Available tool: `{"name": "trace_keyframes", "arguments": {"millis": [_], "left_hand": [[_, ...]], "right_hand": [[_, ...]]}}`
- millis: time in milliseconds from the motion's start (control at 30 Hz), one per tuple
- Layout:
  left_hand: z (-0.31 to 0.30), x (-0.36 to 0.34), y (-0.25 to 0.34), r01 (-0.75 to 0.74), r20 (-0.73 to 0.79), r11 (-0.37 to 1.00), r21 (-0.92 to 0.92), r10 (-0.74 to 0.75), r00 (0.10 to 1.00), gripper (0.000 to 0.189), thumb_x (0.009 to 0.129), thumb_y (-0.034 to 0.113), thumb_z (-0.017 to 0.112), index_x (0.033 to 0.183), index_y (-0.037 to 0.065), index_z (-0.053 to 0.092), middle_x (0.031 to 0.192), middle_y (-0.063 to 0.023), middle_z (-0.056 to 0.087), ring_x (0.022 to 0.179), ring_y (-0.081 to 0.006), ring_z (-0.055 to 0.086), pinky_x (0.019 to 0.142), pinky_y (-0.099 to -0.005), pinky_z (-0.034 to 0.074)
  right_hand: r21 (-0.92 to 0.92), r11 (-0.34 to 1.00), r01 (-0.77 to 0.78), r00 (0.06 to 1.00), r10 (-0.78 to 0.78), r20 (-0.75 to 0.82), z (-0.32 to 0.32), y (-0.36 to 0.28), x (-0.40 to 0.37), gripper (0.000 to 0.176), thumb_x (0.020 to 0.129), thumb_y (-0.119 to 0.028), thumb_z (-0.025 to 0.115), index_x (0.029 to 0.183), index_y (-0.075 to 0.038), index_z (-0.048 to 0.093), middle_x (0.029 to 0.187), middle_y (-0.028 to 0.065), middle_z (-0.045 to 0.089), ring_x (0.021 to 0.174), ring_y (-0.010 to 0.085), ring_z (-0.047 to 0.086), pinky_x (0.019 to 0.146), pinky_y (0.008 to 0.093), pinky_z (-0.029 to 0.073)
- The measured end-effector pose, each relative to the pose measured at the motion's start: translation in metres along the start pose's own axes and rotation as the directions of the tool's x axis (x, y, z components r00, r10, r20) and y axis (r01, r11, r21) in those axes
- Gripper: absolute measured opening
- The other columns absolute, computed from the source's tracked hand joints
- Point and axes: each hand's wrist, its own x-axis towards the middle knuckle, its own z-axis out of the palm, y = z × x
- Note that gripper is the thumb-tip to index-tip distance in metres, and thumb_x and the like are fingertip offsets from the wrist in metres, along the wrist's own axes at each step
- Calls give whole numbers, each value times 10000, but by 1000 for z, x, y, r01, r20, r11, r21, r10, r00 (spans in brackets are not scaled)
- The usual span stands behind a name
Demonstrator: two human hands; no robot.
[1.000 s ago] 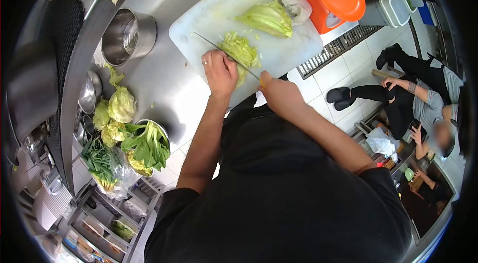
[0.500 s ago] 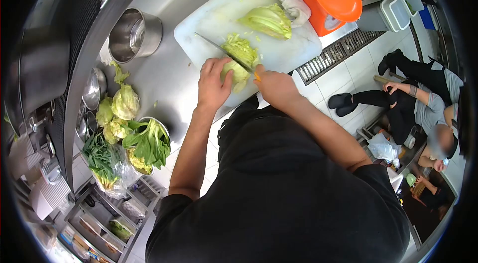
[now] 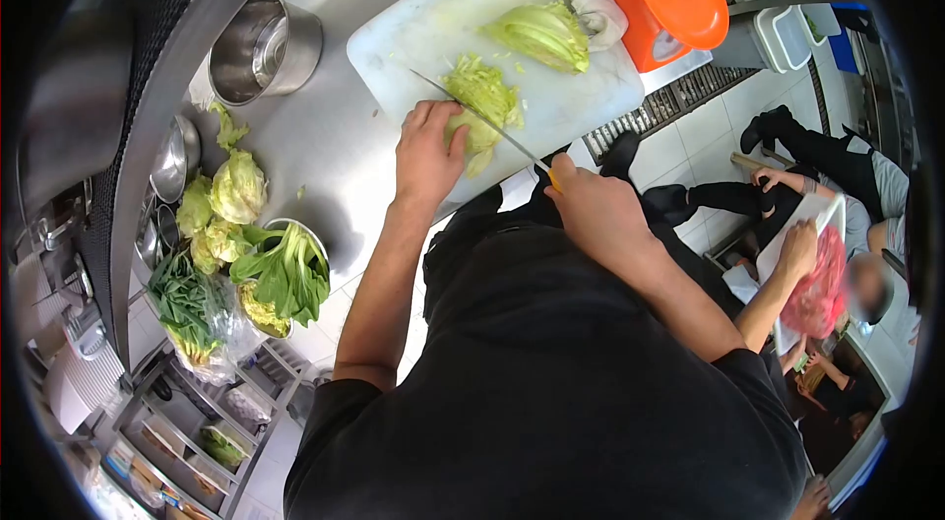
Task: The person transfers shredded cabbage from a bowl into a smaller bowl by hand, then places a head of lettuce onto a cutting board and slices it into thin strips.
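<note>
- Knife (image 3: 507,138), long thin steel blade and yellow handle, has slid back towards the body; this suggests a drawing stroke through the pale-green chopped lettuce (image 3: 480,85), on the white rectangular cutting board (image 3: 394,42) over the shiny steel bench (image 3: 335,131).
- Its long axis runs diagonally in view, tip to the upper left, handle to the lower right.
- Right hand (image 3: 602,213): closed round the handle.
- Left hand (image 3: 427,158): fingers close together, bent at the lettuce's near-left edge beside the blade; whether they grip it, I cannot tell.
- A person's hand (image 3: 799,246) has come into view at right with a white rectangular tray (image 3: 835,213) of pinkish-red meat (image 3: 819,289), well apart from the cutting.
</note>
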Motion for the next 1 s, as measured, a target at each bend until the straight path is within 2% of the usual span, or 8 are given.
{"name": "trace_keyframes", "arguments": {"millis": [100, 200, 300, 433, 600, 767, 867, 1000], "left_hand": [[0, -2, 4, 21, -9, 999, 31, -21, 1000, 263, 936, 115, 760, 1185, 94, 677, 1204, -111, 660, 1163, -370, 640, 961, -482, 557], [0, -3, 6, -5, -53, 998, 68, 8, 999, 248, 951, 107, 753, 1186, 69, 682, 1179, -116, 674, 1085, -347, 673, 927, -437, 571], [0, -3, 11, 27, -47, 996, 85, -23, 999, 243, 953, 119, 750, 1183, 73, 685, 1188, -115, 676, 1117, -361, 666, 956, -454, 558], [1, -3, 10, -17, -66, 995, 95, 24, 998, 269, 920, 99, 768, 1172, 85, 675, 1175, -113, 666, 1121, -374, 652, 933, -487, 567], [1, -1, 9, 7, -59, 996, 86, -2, 998, 240, 945, 111, 755, 1176, 79, 699, 1185, -107, 689, 1143, -356, 662, 969, -459, 552], [2, -2, 9, 19, -50, 996, 92, -14, 999, 234, 947, 122, 768, 1170, 83, 709, 1169, -97, 699, 1058, -331, 694, 918, -434, 580], [0, -1, 9, 44, -31, 997, 67, -42, 999, 239, 929, 117, 774, 1157, 96, 703, 1175, -95, 695, 1087, -348, 679, 917, -458, 577], [1, -1, 7, 76, -40, 997, 11, -76, 996, 246, 919, 119, 780, 1151, 103, 697, 1177, -97, 693, 1109, -359, 670, 923, -471, 570]], "right_hand": [[-33, 999, 1, 1000, -2, -26, -6, -3, -5, 253, 1037, -218, 680, 1112, -25, 534, 800, 156, 724, 726, 347, 753, 623, 462, 583], [-45, 999, -16, 999, 14, -44, -12, -6, -7, 251, 1036, -216, 681, 1110, -27, 532, 788, 152, 720, 717, 340, 753, 616, 456, 582], [-48, 999, -15, 1000, 15, -16, -7, -3, -6, 250, 1040, -218, 675, 1116, -32, 527, 784, 149, 721, 712, 341, 753, 611, 460, 580], [-65, 998, -18, 1000, 19, 12, 6, 0, -6, 245, 1049, -224, 662, 1123, -37, 523, 778, 149, 720, 709, 348, 751, 609, 471, 578], [0, 1000, -4, 999, 4, -35, 44, 9, 13, 228, 1057, -229, 651, 1109, -39, 534, 793, 163, 731, 716, 360, 754, 619, 482, 583], [68, 997, 32, 994, -24, -107, 84, 13, 67, 276, 1056, -264, 662, 1097, -34, 514, 792, 196, 724, 715, 412, 732, 612, 527, 563], [20, 997, 80, 988, -77, -137, 67, 10, 71, 284, 1060, -269, 657, 1108, -29, 514, 798, 198, 725, 727, 417, 732, 618, 523, 564], [60, 997, 42, 995, -36, -98, 31, 5, 39, 283, 1054, -259, 669, 1114, -24, 522, 805, 186, 727, 746, 407, 738, 626, 514, 566]]}}
